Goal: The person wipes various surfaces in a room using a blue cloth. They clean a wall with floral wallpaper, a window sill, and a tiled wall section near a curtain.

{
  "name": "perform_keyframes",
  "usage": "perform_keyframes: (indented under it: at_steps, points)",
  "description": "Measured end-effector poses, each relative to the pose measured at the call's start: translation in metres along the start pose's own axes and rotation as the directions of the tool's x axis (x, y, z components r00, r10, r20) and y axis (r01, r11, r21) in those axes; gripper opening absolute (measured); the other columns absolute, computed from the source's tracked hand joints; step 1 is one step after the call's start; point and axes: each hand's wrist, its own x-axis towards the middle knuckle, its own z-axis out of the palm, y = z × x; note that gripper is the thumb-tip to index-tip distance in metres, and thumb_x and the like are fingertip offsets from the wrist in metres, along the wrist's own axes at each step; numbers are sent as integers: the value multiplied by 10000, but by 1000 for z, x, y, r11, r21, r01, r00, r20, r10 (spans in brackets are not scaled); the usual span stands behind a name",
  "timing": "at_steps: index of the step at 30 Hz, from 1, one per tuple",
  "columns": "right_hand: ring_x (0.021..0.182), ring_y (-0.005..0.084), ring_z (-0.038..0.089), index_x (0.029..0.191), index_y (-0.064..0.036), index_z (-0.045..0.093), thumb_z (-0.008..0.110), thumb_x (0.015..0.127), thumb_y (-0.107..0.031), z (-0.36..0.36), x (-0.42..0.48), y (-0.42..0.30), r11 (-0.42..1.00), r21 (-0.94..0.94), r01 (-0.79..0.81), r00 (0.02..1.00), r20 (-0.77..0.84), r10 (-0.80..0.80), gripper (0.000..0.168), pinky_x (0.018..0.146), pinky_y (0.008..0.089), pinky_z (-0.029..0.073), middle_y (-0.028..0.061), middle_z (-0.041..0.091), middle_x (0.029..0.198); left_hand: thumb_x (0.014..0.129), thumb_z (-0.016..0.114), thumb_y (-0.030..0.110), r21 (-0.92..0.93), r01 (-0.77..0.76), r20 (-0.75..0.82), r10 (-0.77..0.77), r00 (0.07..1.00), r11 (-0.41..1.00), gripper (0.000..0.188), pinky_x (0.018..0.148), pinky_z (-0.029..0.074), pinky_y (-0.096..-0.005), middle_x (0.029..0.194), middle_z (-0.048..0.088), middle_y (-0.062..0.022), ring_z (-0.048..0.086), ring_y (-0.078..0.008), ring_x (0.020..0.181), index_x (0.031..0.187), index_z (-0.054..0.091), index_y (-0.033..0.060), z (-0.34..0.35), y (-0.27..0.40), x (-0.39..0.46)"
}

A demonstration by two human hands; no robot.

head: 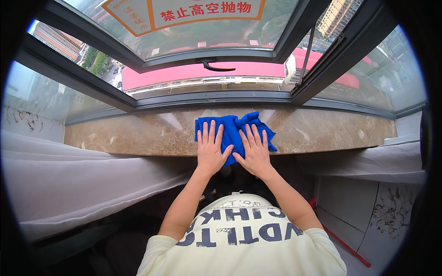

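A blue cloth [230, 132] lies spread and partly wrinkled on the brown marble windowsill [145, 134]. On its left part rests my left hand [211, 148], palm down and flat, fingers spread. My right hand [255, 150] presses flat on the cloth's right part in the same way. The two thumbs point towards each other over the lower edge of the cloth, which hangs past the sill's front edge. Neither hand curls around the fabric. Whatever lies beneath the cloth is hidden.
Beyond the sill, a grey-framed window sash [207, 55] with a black handle [218, 67] is tilted outward, bearing a sticker with writing. A stay arm [307, 55] spans the gap on the right. Pale curtains [86, 186] hang at left, and a red pole [347, 246] lies lower right.
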Motion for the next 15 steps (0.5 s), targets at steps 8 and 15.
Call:
perform_keyframes:
  at_steps: [8,15]
  points:
    - [1383,359,196,1379,-22,369,644,725,-580,-28,-36,81,989,-61,-137,989,-58,133,903,1113,516,130,202,280,1461,683,710,542,-73,-168,116,176,978,983,863,1107,123,-554,1495,214,-200,148,-404,1389,1413,379,221,13,73,11]
    - [1358,358,256,1356,-12,401,693,717,-490,-21,-49,86,1000,-20,10,995,-104,-12,850,1108,493,182,205,314,1437,699,744,360,-6,-150,32,150,988,989,782,1097,199,-526,1480,274,-158,225,-366,1375,1390,406,217,30,93,1]
